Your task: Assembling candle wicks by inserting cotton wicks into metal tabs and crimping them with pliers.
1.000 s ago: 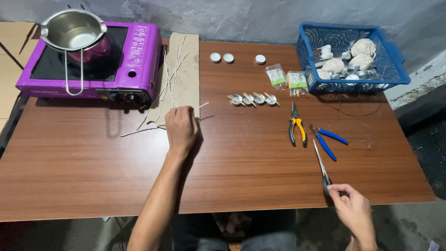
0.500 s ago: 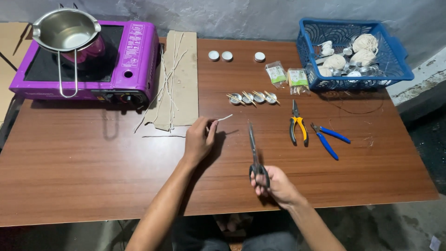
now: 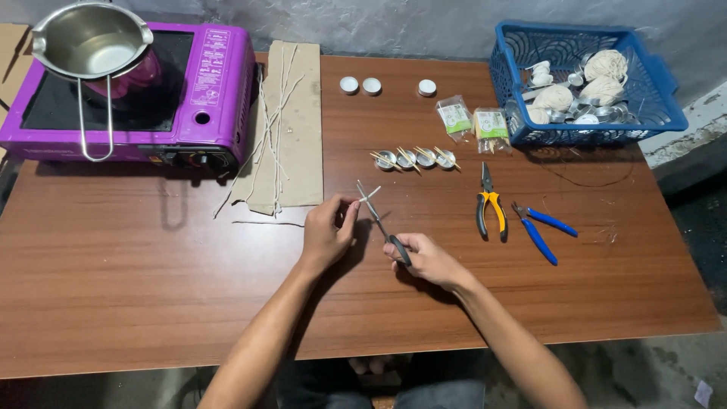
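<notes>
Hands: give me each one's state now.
Left hand: closed, pinching a short wick.
Right hand: closed on the scissors, blades at the wick.

A purple stove (image 3: 204, 91) bearing a steel pot (image 3: 91, 42), yellow pliers (image 3: 491, 212), and a blue basket (image 3: 659, 98)

Scissors (image 3: 381, 223) in the right hand (image 3: 424, 257), blades crossing a short wick (image 3: 369, 194) pinched in the left hand (image 3: 327, 231), mid-table (image 3: 151, 303). Left of the grip, a loose strand (image 3: 265, 223) on the wood; beyond it, cardboard (image 3: 299, 151) under more strands. Far left and behind, stove (image 3: 219, 83) with pot (image 3: 95, 42) on top. Just behind the grip, a row of small cups (image 3: 416, 159); farther back, three lids (image 3: 371, 85) and two packets (image 3: 473, 121). Right of the grip, two pliers (image 3: 491, 212) side by side. Far right rear, basket (image 3: 651, 98) holding twine balls (image 3: 606, 66).
</notes>
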